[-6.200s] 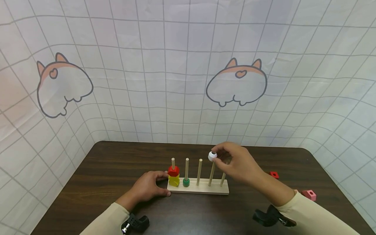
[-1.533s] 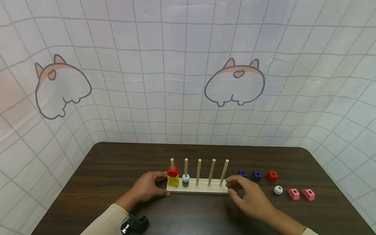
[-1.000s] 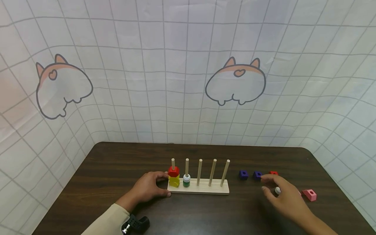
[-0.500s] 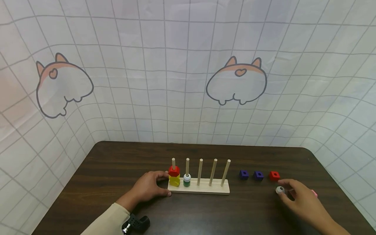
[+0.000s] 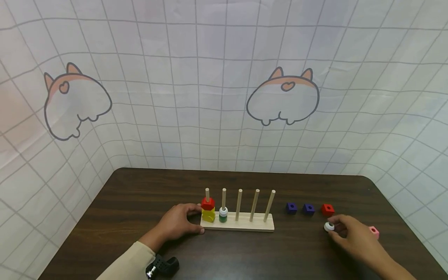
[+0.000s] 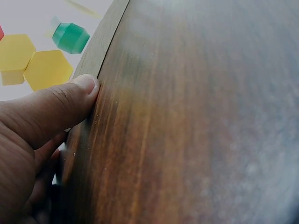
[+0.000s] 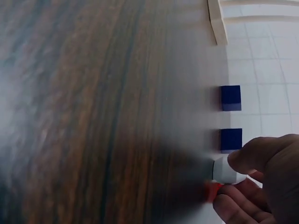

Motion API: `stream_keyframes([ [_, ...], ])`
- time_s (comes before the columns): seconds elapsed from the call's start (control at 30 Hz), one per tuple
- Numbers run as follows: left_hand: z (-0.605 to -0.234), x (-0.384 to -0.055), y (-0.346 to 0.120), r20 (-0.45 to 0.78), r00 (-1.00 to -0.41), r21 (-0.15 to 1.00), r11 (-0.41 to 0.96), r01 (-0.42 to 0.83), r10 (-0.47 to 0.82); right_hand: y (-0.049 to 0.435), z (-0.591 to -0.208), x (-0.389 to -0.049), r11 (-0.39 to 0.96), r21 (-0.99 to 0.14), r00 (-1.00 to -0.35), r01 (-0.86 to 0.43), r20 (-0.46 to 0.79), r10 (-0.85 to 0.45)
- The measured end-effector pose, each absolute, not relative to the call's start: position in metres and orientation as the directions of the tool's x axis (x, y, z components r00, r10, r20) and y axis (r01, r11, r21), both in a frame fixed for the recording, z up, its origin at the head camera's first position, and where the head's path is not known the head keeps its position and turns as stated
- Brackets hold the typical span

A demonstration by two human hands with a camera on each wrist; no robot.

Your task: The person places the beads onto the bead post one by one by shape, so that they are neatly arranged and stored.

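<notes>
My left hand [image 5: 177, 224] grips the left end of a wooden peg board [image 5: 245, 224], with its thumb [image 6: 86, 84] against the front edge. Five upright pegs stand on the board. On the leftmost sit yellow blocks [image 5: 208, 216] under a red block [image 5: 208, 203]; the second peg carries a green bead [image 5: 223, 218] with a white bead [image 5: 223, 211] on top. The other pegs are bare. Off to the right, my right hand [image 5: 357, 235] pinches another white bead [image 5: 328, 226] between thumb and fingers. The right wrist view shows this white bead [image 7: 225, 170] under the thumb.
Between the board and my right hand lie two dark blue blocks [image 5: 291, 208], with a red block [image 5: 328, 210] beyond them. A pink block [image 5: 374, 232] shows partly behind my right hand. A white grid-patterned curtain [image 5: 224, 97] hangs behind the table [image 5: 147, 186].
The white bead earlier held over a right-hand peg now sits on the green bead. My right hand has moved right and taken hold of another white bead. The left hand stays in place.
</notes>
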State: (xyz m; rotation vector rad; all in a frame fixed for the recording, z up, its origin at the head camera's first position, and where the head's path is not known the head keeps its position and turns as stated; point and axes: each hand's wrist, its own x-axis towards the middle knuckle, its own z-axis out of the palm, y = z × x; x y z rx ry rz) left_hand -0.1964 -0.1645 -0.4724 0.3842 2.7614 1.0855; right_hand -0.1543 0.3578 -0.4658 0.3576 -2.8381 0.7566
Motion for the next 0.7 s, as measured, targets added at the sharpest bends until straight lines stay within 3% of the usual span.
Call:
stream_keyframes([
  [0.4, -0.468, -0.194, -0.163, -0.046, -0.955, 0.686, 0.704, 0.184, 0.294, 0.336, -0.465, -0.166, 0.843, -0.47, -0.965, -0.261, 0.161, -0.208],
  [0.7, -0.468, -0.194, -0.164, -0.051, -0.955, 0.688, 0.704, 0.179, 0.293, 0.312, -0.461, -0.171, 0.839, -0.447, -0.949, -0.309, 0.207, -0.239],
])
